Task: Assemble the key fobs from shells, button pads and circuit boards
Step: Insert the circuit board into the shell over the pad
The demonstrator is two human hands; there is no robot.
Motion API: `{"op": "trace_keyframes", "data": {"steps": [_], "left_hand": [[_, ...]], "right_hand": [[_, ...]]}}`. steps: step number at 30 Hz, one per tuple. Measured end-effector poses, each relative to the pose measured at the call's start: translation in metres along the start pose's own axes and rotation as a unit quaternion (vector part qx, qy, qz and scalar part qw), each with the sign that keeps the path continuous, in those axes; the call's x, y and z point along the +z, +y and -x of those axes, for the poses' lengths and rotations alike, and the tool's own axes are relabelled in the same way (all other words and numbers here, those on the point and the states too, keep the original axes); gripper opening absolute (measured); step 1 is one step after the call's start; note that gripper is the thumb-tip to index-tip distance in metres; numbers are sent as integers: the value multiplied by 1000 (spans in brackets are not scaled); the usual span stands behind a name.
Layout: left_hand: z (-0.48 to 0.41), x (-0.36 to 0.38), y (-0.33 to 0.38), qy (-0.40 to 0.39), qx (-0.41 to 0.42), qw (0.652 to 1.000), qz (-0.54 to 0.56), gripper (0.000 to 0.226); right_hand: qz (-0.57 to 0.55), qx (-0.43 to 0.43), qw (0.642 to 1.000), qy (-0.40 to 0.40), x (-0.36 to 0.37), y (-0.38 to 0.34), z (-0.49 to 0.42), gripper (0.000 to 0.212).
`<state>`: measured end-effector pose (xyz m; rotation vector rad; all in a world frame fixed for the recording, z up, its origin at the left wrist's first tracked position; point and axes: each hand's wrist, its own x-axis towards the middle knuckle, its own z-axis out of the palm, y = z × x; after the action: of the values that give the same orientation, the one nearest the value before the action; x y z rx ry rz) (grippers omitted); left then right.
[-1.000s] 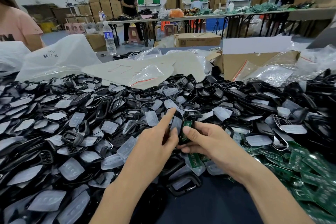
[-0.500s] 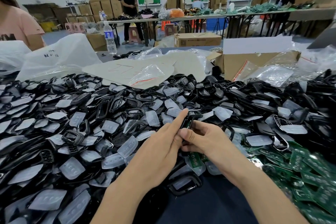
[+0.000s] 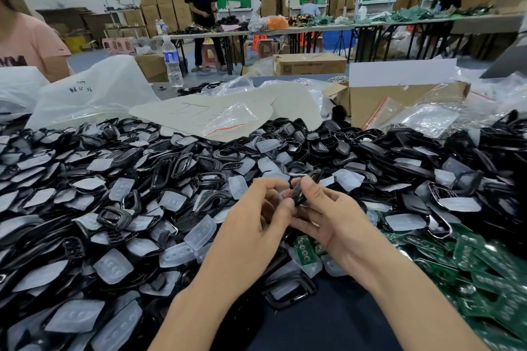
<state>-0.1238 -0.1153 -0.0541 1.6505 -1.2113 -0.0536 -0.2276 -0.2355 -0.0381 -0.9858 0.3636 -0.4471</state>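
Note:
Both hands meet over the middle of the table around a black key fob shell (image 3: pixel 300 194). My right hand (image 3: pixel 328 214) pinches the shell between thumb and fingers. My left hand (image 3: pixel 256 222) curls its fingers against the shell's left side. The shell stands on edge, so its inside is hidden. A wide heap of black shells (image 3: pixel 176 168) and translucent button pads (image 3: pixel 114 265) covers the table left and behind. Green circuit boards (image 3: pixel 484 259) are piled at the right, and one board (image 3: pixel 303 248) lies just under my right hand.
An empty black shell frame (image 3: pixel 288 291) lies on the dark blue table (image 3: pixel 328 322) near my wrists. Plastic bags (image 3: pixel 94 91) and an open cardboard box (image 3: pixel 382 100) stand behind the heap. A person in pink sits at the far left; another stands at distant tables.
Both hands rose slightly with the shell. The green board seen inside it a second ago is hidden now, and the shell has turned on edge. My left fingers have curled in.

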Motion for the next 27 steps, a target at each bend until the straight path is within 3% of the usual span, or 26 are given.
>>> {"op": "trace_keyframes", "data": {"steps": [4, 9, 27], "left_hand": [[0, 1, 3, 22, 60, 995, -81, 19], [2, 3, 4, 73, 124, 977, -156, 18], [1, 2, 2, 86, 187, 959, -197, 13]], "right_hand": [[-80, 26, 996, 4, 1, 2, 0, 61], [-137, 32, 990, 6, 5, 7, 1, 33], [-134, 57, 989, 16, 5, 3, 4, 27]]}}
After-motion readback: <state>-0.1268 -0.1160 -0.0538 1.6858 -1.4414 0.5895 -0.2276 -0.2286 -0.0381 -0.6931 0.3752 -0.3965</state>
